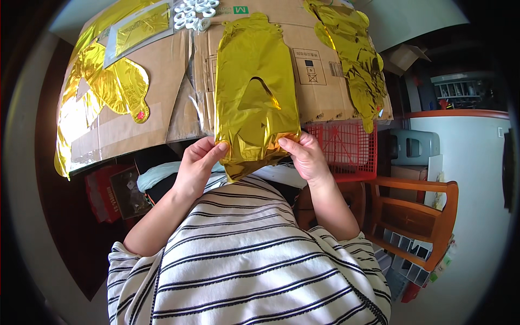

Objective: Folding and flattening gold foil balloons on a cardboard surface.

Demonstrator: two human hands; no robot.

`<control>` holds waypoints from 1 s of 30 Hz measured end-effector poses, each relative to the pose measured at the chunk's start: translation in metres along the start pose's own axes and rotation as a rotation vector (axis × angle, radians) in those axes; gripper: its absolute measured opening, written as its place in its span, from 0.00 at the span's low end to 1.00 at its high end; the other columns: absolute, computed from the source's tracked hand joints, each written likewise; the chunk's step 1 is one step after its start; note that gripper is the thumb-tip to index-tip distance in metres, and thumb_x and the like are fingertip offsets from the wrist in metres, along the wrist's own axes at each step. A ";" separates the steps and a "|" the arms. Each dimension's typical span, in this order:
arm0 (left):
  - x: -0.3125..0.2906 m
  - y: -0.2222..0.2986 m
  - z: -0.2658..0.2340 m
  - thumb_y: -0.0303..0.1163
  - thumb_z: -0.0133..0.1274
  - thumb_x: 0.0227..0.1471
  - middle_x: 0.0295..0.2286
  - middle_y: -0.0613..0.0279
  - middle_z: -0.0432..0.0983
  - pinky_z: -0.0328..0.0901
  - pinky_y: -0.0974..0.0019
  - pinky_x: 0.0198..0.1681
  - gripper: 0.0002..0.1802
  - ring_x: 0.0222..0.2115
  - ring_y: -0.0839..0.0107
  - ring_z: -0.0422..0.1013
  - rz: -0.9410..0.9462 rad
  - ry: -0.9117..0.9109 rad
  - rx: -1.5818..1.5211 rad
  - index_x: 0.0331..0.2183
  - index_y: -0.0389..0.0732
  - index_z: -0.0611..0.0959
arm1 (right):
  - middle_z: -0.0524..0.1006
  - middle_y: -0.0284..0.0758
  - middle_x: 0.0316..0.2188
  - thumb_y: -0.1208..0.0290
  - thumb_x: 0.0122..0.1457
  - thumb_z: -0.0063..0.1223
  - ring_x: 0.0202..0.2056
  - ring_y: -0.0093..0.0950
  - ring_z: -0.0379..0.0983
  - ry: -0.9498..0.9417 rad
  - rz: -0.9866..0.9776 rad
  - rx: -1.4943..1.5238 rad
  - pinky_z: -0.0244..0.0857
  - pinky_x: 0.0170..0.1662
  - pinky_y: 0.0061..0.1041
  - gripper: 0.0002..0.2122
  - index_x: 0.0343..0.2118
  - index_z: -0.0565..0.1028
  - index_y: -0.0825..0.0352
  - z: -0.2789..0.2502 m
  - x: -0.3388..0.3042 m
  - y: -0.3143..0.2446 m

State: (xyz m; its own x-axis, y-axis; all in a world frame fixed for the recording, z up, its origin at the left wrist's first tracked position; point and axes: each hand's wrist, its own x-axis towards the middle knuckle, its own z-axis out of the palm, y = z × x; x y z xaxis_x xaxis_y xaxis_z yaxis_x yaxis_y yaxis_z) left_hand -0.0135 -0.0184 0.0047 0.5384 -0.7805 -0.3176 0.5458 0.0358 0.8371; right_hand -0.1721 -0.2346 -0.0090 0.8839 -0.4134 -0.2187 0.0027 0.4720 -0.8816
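A flat, uninflated gold foil balloon (254,59) with a triangular hole in its middle lies lengthwise over the cardboard, its near end hanging past the edge toward me. My left hand (199,162) pinches the near left corner between thumb and fingers. At the near right corner, my right hand (306,157) pinches the foil in the same way. Between the two hands the foil is creased, and a pointed fold droops above my striped shirt. Small tabs stick out at the balloon's far end.
Another gold foil balloon (127,78) lies at left, below a clear packet (143,28) with gold foil inside. White ribbon-like coils (190,13) sit at the far edge. Crumpled gold foil (360,65) covers the cardboard's (162,81) right side. A red crate (346,149) and wooden chair (414,211) stand right.
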 end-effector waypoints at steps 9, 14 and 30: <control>0.002 0.000 0.002 0.27 0.56 0.61 0.35 0.66 0.82 0.67 0.75 0.45 0.06 0.36 0.81 0.74 0.064 -0.035 -0.083 0.40 0.36 0.83 | 0.83 0.29 0.36 0.76 0.61 0.60 0.38 0.17 0.76 -0.010 -0.085 0.002 0.68 0.47 0.18 0.07 0.41 0.82 0.67 0.000 -0.003 -0.009; 0.003 0.002 0.002 0.25 0.56 0.61 0.36 0.66 0.82 0.68 0.75 0.45 0.07 0.37 0.81 0.74 0.113 -0.012 -0.068 0.41 0.36 0.83 | 0.83 0.29 0.38 0.77 0.60 0.61 0.40 0.17 0.76 -0.023 -0.126 -0.047 0.68 0.48 0.19 0.08 0.42 0.83 0.66 -0.003 -0.003 -0.013; 0.004 0.004 0.009 0.23 0.55 0.61 0.36 0.67 0.81 0.68 0.75 0.45 0.07 0.37 0.81 0.74 0.210 0.010 -0.044 0.41 0.35 0.82 | 0.79 0.32 0.44 0.80 0.60 0.58 0.45 0.18 0.73 0.025 -0.222 0.044 0.65 0.52 0.20 0.24 0.59 0.66 0.69 0.003 0.006 -0.021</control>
State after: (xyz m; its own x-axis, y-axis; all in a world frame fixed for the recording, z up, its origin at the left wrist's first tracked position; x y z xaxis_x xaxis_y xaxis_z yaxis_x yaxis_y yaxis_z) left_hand -0.0145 -0.0270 0.0105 0.6493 -0.7469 -0.1432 0.4486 0.2241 0.8652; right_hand -0.1655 -0.2444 0.0098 0.8475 -0.5299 -0.0325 0.2164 0.4008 -0.8902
